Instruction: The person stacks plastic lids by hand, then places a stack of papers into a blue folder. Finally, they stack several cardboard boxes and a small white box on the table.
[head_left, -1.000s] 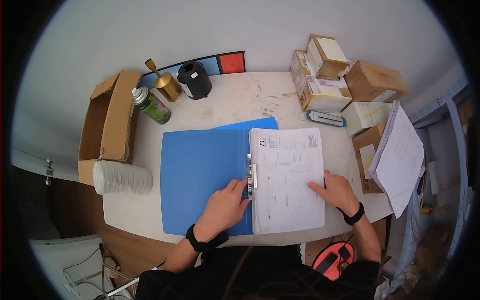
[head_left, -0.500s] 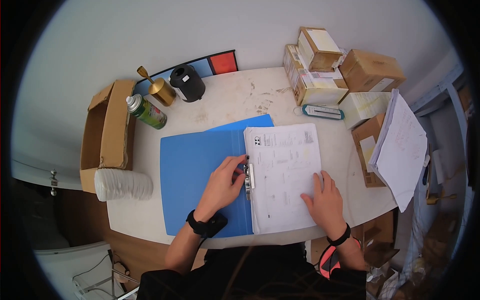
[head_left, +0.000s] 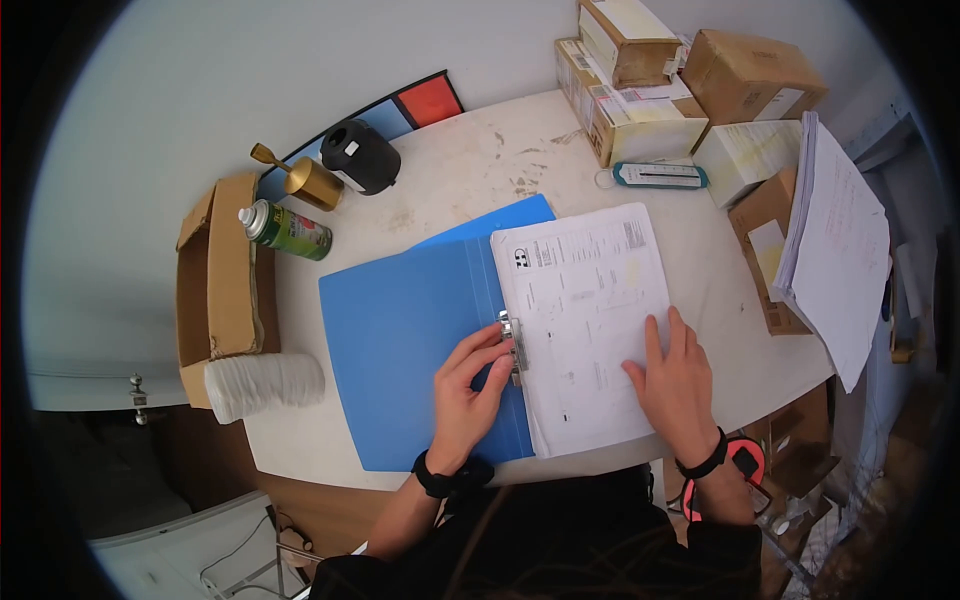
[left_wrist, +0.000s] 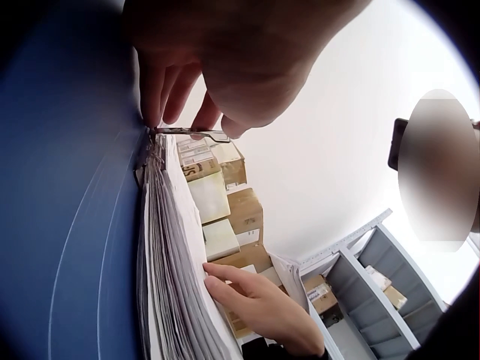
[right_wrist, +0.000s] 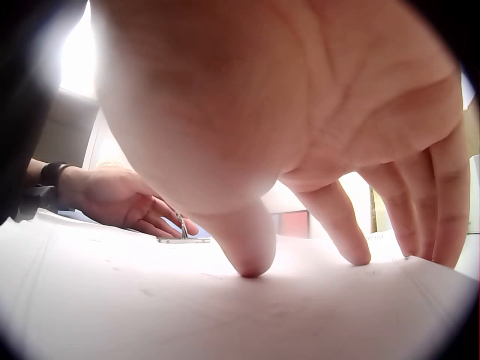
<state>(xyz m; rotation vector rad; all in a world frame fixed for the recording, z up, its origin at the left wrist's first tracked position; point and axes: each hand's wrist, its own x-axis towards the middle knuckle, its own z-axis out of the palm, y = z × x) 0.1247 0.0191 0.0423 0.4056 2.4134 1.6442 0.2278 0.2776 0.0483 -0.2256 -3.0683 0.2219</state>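
A blue binder folder (head_left: 400,330) lies opened flat on the table, with a thick stack of printed papers (head_left: 590,290) on its right side. The stack is held at its left edge by a metal lever clip (head_left: 518,365). My left hand (head_left: 465,400) is at this clip; in the left wrist view its fingers and thumb pinch the raised metal lever (left_wrist: 187,133). My right hand (head_left: 680,390) rests on the right edge of the papers, its spread fingertips touching the top sheet (right_wrist: 225,315).
Another blue folder (head_left: 500,218) sticks out behind. At the left are a spray can (head_left: 295,232), a carton (head_left: 232,270) and a white stack (head_left: 265,385). Black (head_left: 362,158) and gold (head_left: 315,185) containers stand behind. Boxes (head_left: 755,75) and leaning papers (head_left: 840,250) line the right.
My left hand has shifted up along the clip, and its lever now stands raised. My right hand has moved from the stack's side edge onto the top sheet. The head view has turned.
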